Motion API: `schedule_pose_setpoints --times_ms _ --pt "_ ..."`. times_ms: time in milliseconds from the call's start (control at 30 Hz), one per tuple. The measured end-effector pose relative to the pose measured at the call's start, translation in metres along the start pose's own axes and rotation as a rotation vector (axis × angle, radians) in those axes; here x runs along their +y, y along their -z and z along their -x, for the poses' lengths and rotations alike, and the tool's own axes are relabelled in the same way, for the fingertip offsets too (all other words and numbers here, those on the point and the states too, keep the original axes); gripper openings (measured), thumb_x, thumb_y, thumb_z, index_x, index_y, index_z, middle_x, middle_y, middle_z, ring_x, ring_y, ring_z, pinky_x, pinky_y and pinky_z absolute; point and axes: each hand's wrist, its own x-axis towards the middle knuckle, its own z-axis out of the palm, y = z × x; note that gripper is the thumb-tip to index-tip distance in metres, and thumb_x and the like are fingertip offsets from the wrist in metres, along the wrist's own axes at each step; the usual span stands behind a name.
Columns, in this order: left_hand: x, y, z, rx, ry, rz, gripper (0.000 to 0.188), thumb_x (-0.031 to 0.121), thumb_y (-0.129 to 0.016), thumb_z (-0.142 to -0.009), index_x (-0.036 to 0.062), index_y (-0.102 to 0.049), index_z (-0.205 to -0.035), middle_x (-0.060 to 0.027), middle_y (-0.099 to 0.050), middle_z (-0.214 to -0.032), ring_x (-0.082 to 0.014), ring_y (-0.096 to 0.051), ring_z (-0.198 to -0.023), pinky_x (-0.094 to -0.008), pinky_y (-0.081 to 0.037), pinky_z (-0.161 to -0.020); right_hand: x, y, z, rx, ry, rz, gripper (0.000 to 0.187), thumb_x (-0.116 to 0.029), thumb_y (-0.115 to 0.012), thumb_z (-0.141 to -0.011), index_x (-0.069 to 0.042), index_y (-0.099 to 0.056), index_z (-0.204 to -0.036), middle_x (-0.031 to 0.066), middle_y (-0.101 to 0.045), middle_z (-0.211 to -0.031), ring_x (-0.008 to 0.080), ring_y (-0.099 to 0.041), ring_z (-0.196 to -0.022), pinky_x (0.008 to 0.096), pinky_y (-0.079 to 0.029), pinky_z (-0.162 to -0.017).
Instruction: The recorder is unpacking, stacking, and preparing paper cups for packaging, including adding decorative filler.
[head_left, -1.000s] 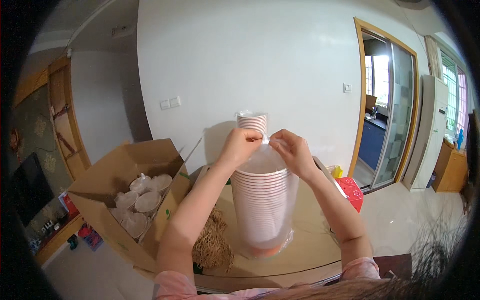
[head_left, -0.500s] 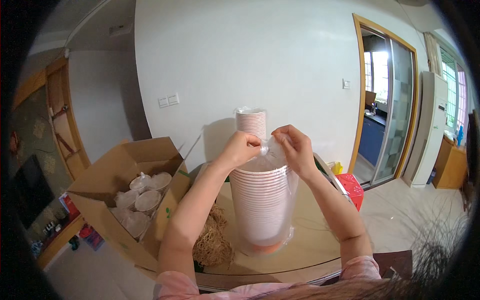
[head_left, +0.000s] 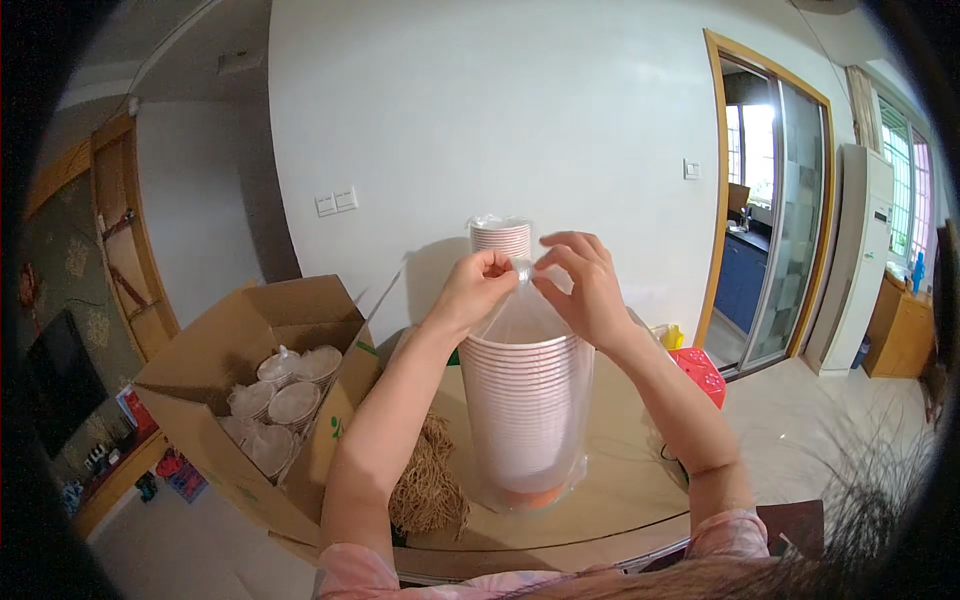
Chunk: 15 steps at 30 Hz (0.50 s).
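Observation:
A tall stack of white paper cups [head_left: 525,410] stands on the table in front of me, inside a clear plastic bag [head_left: 515,315]. The bag's neck is drawn up and gathered above the top cup. My left hand [head_left: 472,292] pinches the gathered neck from the left between thumb and fingers. From the right, my right hand [head_left: 585,288] pinches it with thumb and forefinger, its other fingers raised and bent. Behind my hands rises a second bagged stack of cups [head_left: 501,238], its lower part hidden.
An open cardboard box [head_left: 240,455] at the left holds several bagged cup stacks [head_left: 292,402]. A bundle of tan stringy strands [head_left: 428,485] lies on the table [head_left: 620,470] between box and cups. A red stool [head_left: 699,375] stands beyond my right forearm; a white wall [head_left: 500,120] rises behind.
Both hands have moved up slightly, pulling the bag's neck taut and higher above the cups. My right hand has shifted its fingers on the neck, raising the outer ones.

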Motion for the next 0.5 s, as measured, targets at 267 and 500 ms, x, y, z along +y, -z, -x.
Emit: schedule_pose_setpoints --times_ms 267,500 --pt "0.003 -0.005 -0.002 0.04 -0.003 0.123 0.005 0.005 -0.059 -0.078 0.0022 -0.058 -0.083 -0.0011 -0.058 -0.081 -0.0077 -0.053 -0.074 -0.0219 -0.043 -0.068 0.001 -0.003 -0.001 -0.123 -0.094 -0.204 0.015 -0.002 -0.059 -0.078 -0.004 -0.057 -0.093 0.0096 -0.062 -0.085 0.0257 -0.059 -0.079 0.035 -0.045 -0.077" --pt "0.001 -0.007 -0.006 0.147 0.021 0.344 0.01 0.009 -0.06 -0.079 0.0022 -0.061 -0.087 -0.0005 -0.058 -0.079 -0.0076 -0.052 -0.073 -0.0214 -0.042 -0.068 -0.003 -0.005 -0.002 -0.119 -0.318 -0.445 0.01 -0.009 -0.057 -0.085 0.0 -0.056 -0.09 0.0077 -0.061 -0.076 0.0137 -0.054 -0.068 0.0268 -0.044 -0.061"
